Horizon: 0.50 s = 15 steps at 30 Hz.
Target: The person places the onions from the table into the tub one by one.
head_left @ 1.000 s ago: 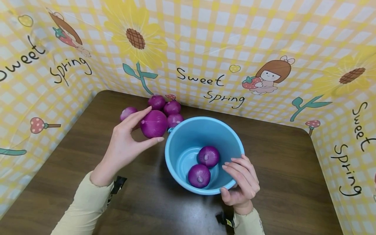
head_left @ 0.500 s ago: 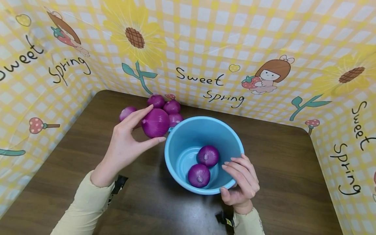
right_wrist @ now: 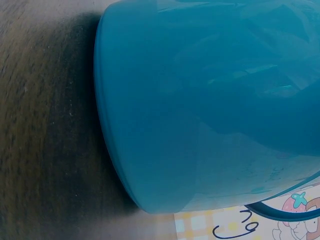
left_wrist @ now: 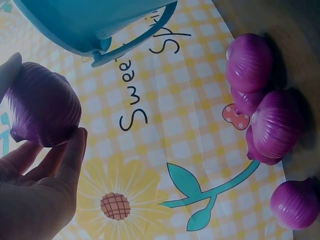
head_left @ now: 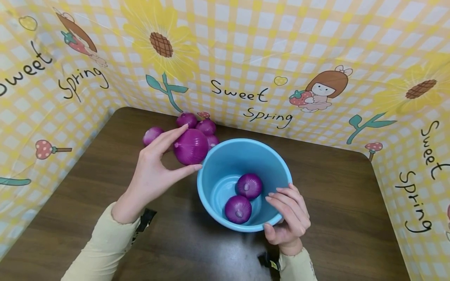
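Observation:
A purple onion (head_left: 191, 146) is held between the thumb and fingers of my left hand (head_left: 152, 169), just left of the blue bucket's rim. In the left wrist view the same onion (left_wrist: 44, 105) hangs below the bucket (left_wrist: 75, 25) and its handle. My right hand (head_left: 290, 214) grips the near right rim of the bucket (head_left: 242, 146), fingers inside and thumb outside. Two onions lie on the bucket's floor, one onion (head_left: 249, 186) behind the other onion (head_left: 238, 209). Only the bucket's outer wall (right_wrist: 200, 110) shows in the right wrist view, with the right hand out of sight.
Several more onions (left_wrist: 277, 122) sit at the back left of the brown table (head_left: 337, 195), partly hidden by the held one. A lone onion (head_left: 152, 136) lies left of them. Yellow checked cloth (head_left: 246, 47) walls the back and both sides.
My left hand has moved slightly right with the onion, bringing it closer to the bucket's rim. The right hand and bucket have stayed in place.

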### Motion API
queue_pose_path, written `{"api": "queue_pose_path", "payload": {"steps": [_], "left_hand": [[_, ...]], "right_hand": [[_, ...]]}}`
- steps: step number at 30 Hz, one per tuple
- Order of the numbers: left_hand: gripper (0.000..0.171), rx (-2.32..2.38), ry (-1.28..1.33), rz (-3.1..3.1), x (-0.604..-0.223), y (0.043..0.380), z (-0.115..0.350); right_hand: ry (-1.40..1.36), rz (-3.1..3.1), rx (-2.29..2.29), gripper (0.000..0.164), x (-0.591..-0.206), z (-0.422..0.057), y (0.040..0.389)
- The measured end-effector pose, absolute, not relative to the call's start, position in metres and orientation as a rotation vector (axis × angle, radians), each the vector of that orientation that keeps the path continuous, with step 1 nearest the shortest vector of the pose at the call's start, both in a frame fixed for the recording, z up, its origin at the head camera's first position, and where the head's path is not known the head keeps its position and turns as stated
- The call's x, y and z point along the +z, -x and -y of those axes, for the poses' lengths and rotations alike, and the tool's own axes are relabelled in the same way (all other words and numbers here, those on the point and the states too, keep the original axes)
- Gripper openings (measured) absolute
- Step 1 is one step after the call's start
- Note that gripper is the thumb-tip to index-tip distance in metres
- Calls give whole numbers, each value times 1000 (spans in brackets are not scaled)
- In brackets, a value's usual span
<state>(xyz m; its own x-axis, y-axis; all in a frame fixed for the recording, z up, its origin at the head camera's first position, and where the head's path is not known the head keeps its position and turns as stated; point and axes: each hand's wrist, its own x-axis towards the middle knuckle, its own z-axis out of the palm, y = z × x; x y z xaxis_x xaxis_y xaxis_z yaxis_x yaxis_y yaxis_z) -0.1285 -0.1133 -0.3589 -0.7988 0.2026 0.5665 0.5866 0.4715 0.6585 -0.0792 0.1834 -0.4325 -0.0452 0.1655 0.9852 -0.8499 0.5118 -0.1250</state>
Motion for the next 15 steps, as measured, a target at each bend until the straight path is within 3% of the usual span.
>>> {"api": "queue_pose_path", "payload": {"steps": [15], "left_hand": [[89,-1290,711,2271,-354,124,103]], "right_hand": [[-645,1379,923,57,-434,-183,79]]}}
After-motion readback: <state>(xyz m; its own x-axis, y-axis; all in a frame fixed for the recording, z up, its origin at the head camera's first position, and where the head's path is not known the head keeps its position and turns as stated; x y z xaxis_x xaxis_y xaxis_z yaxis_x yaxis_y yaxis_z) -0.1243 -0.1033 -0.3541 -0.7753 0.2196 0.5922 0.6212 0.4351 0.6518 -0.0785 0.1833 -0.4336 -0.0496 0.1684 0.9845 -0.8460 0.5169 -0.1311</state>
